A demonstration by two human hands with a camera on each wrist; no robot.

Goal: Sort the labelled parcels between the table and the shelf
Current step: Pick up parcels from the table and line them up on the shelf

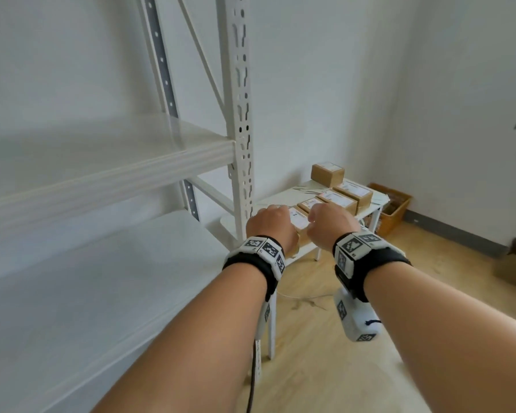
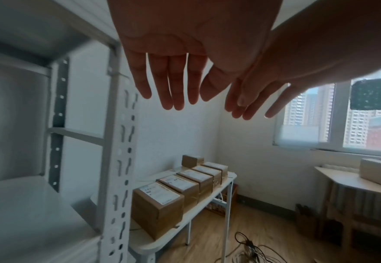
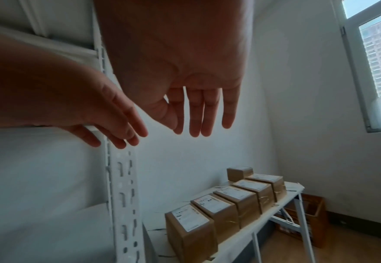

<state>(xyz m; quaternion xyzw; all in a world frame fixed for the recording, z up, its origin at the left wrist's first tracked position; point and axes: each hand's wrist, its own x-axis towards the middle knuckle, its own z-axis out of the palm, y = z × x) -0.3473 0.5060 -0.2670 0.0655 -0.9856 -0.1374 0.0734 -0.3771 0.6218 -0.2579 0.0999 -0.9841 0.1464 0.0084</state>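
Several brown cardboard parcels with white labels stand in a row on a small white table (image 1: 283,201), the nearest parcel (image 2: 158,204) at the front end, also seen as the nearest parcel (image 3: 189,229). One smaller parcel (image 1: 327,173) sits apart at the table's far end. My left hand (image 1: 268,222) and right hand (image 1: 329,222) hang side by side in the air above and short of the nearest parcel, fingers (image 2: 169,85) straight and pointing down, holding nothing. The right hand's fingers (image 3: 198,113) are likewise relaxed.
A white metal shelf unit (image 1: 102,162) fills the left, its slotted upright (image 1: 239,120) next to the table. A brown crate (image 1: 393,204) stands on the wooden floor behind the table. Cables (image 2: 252,249) lie on the floor. Another box (image 2: 378,170) rests under the window.
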